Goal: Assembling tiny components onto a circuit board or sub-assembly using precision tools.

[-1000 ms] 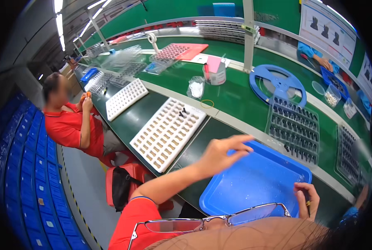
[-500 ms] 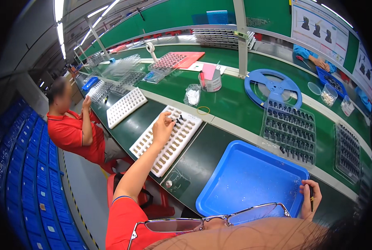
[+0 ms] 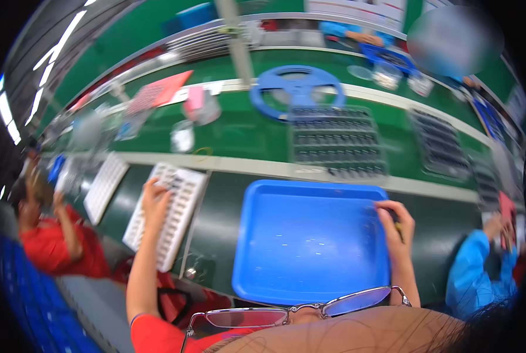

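My left hand (image 3: 156, 203) is over a white tray (image 3: 179, 223) with rows of small recesses, left of centre. Its fingers are curled together. Motion blur hides whatever lies between the fingertips. My right hand (image 3: 399, 228) is at the right rim of a large blue tray (image 3: 310, 291). A slim dark pen-shaped tool (image 3: 399, 230) is held in its curled fingers. Tiny pale specks lie on the blue tray's floor. Behind this tray stands a clear blister tray (image 3: 336, 144) with rows of small black parts.
A blue reel (image 3: 295, 88) lies behind the blister tray. Another tray of dark parts (image 3: 436, 144) is at right. Further left are a small bag of white pieces (image 3: 182, 136) and a second white tray (image 3: 105, 187). People work at left, right and across the bench.
The view has swung right, so the bench appears shifted left and a worker in light blue shows at right. My left hand stays at the white tray, my right at the blue tray's rim.
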Tool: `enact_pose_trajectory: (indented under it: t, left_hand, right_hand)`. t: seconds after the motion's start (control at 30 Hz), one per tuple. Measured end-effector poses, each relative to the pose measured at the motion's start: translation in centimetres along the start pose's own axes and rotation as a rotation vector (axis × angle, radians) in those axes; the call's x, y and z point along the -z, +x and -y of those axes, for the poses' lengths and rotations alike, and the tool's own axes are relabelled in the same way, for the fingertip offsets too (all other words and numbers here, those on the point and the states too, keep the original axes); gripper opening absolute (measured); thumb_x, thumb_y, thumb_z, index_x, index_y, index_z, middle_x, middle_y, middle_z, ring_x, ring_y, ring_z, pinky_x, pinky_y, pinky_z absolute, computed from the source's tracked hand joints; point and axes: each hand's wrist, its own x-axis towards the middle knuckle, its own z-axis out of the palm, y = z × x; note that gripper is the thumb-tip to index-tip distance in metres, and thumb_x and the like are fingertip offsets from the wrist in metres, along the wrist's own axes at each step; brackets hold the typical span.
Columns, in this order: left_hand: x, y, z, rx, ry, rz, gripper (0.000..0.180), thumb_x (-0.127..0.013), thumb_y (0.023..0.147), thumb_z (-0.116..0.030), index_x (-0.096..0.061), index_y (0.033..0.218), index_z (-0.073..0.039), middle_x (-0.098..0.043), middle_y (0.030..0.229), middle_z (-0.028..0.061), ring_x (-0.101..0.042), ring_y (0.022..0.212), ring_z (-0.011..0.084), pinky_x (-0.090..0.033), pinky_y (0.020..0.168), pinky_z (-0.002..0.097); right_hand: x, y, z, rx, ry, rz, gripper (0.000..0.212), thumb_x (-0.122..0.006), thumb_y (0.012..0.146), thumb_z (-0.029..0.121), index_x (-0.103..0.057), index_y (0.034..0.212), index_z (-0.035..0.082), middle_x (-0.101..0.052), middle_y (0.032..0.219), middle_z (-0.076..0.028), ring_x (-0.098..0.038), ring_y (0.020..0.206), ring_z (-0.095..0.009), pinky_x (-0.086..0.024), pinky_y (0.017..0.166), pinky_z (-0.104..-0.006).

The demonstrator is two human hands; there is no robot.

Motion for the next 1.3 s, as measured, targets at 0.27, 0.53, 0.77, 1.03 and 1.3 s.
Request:
enact_pose_trajectory:
  t: [0.27,0.53,0.77,1.03,1.3]
  left_hand:
    - [-4.5,-0.8,-12.3,-0.196,0.032,-0.098,0.044,-0.069,0.081,-0.001,-0.055,0.122,-0.002,-0.063,0.113,0.0103,-0.060,0.104,0.0203,-0.048,0.090,0.0333]
    - [-22.0,1.0,-25.5,-0.939,-0.059,0.570,0.012,-0.070,0.078,-0.005,-0.068,0.090,-0.003,-0.065,0.089,0.0116,-0.064,0.085,0.0303,-0.052,0.074,0.0382]
    - [-26.2,2.8,-28.4,-1.045,0.162,0.823,0.016,-0.068,0.076,-0.008,-0.069,0.092,-0.005,-0.060,0.094,0.0098,-0.061,0.091,0.0279,-0.052,0.071,0.0391]
    - [-25.7,3.5,-28.2,-1.285,0.297,0.816,0.020,-0.060,0.076,-0.009,-0.069,0.094,-0.007,-0.059,0.097,0.0092,-0.061,0.090,0.0263,-0.053,0.071,0.0374]
    - [-26.0,3.9,-28.8,-1.419,0.355,0.880,0.015,-0.061,0.075,-0.009,-0.065,0.089,-0.005,-0.060,0.103,0.0099,-0.062,0.095,0.0268,-0.054,0.072,0.0359]
  right_hand:
    - [0.1,-0.7,-0.9,-0.044,0.123,0.012,0.017,-0.062,0.090,0.007,-0.064,0.104,-0.001,-0.067,0.099,-0.007,-0.061,0.095,-0.012,-0.046,0.087,-0.0251]
    - [0.0,-0.8,-1.5,-0.023,0.120,0.006,0.018,-0.062,0.089,0.008,-0.064,0.105,-0.001,-0.067,0.100,-0.007,-0.061,0.094,-0.011,-0.046,0.086,-0.0249]
    - [-0.1,-1.1,-0.6,0.041,-0.063,0.064,0.021,-0.060,0.091,0.008,-0.062,0.110,-0.002,-0.066,0.102,-0.010,-0.061,0.098,-0.016,-0.047,0.089,-0.0282]
    - [-1.2,-0.8,-0.6,-0.037,0.099,-0.082,0.024,-0.054,0.094,0.004,-0.058,0.116,-0.002,-0.066,0.108,-0.014,-0.061,0.104,-0.018,-0.045,0.095,-0.0309]
    - [0.1,-1.3,-1.0,0.004,-0.019,0.007,0.019,-0.053,0.096,0.008,-0.059,0.111,-0.002,-0.067,0.103,-0.012,-0.062,0.100,-0.016,-0.045,0.094,-0.0288]
